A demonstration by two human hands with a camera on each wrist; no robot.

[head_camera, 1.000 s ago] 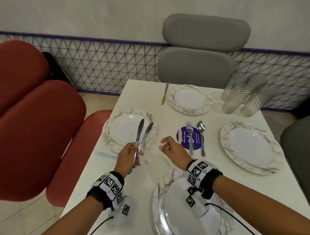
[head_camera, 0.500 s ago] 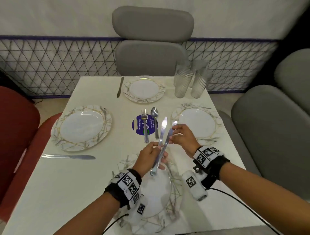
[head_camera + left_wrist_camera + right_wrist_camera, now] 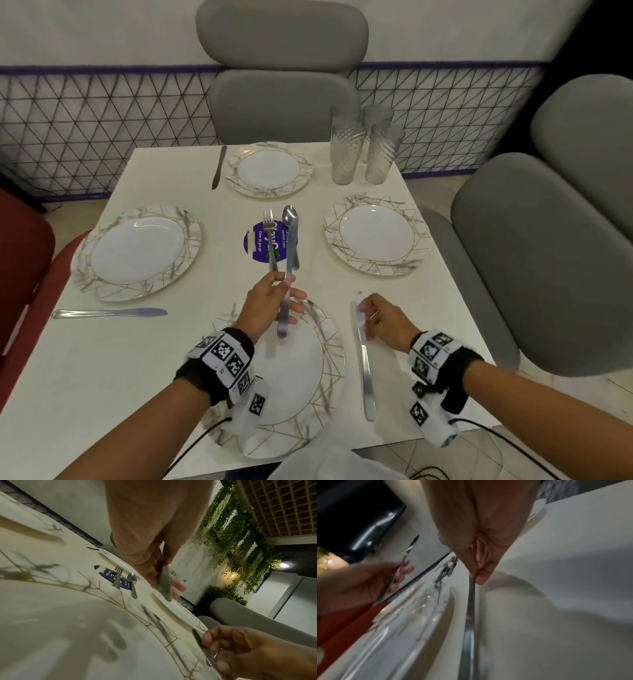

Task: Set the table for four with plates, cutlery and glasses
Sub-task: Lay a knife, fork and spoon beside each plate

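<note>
My left hand (image 3: 284, 284) grips one table knife (image 3: 289, 270) at mid-length, blade pointing away, above the near plate (image 3: 294, 377). My right hand (image 3: 361, 310) pinches the blade end of a second knife (image 3: 364, 363), which lies lengthwise just right of that plate, handle towards me. The right wrist view shows thumb and finger closed on this knife (image 3: 469, 615). Three more marbled plates sit at the left (image 3: 137, 251), far (image 3: 269, 169) and right (image 3: 376, 234), the left and far ones each with a knife (image 3: 109, 312) (image 3: 218, 168) beside it.
A fork (image 3: 270, 240) and a spoon (image 3: 290, 222) lie on a purple sticker (image 3: 253, 241) at the table's centre. Several ribbed glasses (image 3: 363, 147) stand grouped at the far right corner. Grey chairs (image 3: 534, 260) stand at the far and right sides, a red chair (image 3: 20, 260) at the left.
My right hand has taken one of the two knives from my left hand and brought it down to the right of the near plate. My left hand keeps the other knife.
</note>
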